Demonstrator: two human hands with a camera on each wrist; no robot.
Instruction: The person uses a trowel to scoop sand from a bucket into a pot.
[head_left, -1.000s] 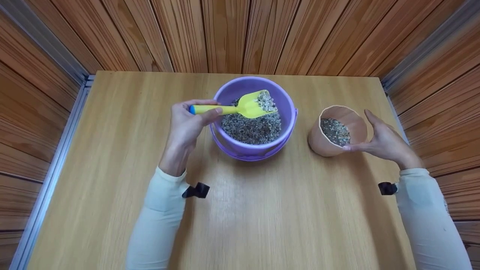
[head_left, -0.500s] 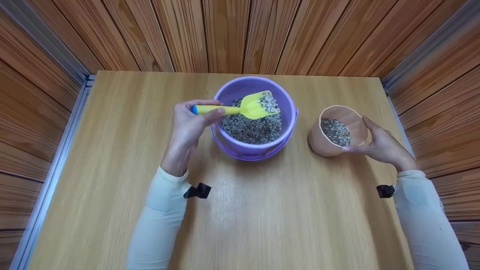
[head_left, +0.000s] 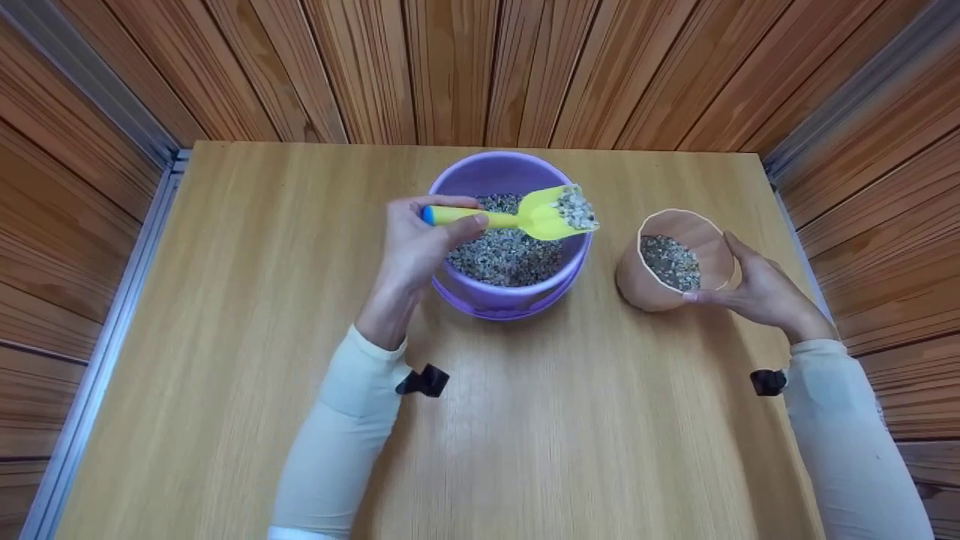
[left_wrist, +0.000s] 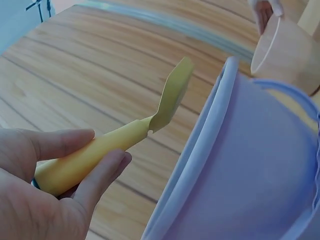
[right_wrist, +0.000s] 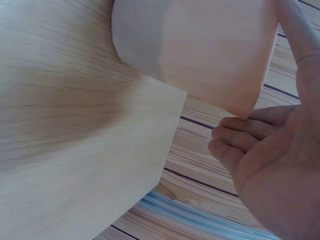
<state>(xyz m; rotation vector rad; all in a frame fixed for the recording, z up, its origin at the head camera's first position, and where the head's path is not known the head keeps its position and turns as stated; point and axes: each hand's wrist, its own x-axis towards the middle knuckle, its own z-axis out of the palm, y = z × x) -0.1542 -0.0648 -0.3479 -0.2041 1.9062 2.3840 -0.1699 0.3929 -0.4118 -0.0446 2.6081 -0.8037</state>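
Note:
My left hand [head_left: 424, 244] pinches the yellow handle of a toy shovel [head_left: 536, 216] between thumb and fingers; its end is blue. Grey-white gravel [head_left: 576, 208] lies at the blade's tip, which overlaps the right rim of a purple bucket [head_left: 510, 292] in the head view. More gravel [head_left: 506, 259] fills the bucket's lower part. At the right, my right hand [head_left: 769, 289] holds a peach-coloured pot [head_left: 651, 289] by its rim and side, thumb at the near edge. Gravel [head_left: 671, 262] covers the pot's bottom. In the left wrist view, the blade [left_wrist: 172, 95] stands clear above the bucket's rim.
Bucket and pot stand apart on a light wooden table [head_left: 525, 420], near its back edge. Wood-plank walls [head_left: 450, 67] enclose the back and sides, with metal rails [head_left: 112, 322] along the corners. A black wrist mount [head_left: 426, 381] sticks out from the left sleeve.
My left hand has moved right with the loaded shovel, from over the bucket's middle to its right rim. The fingers of my right hand have closed in against the pot.

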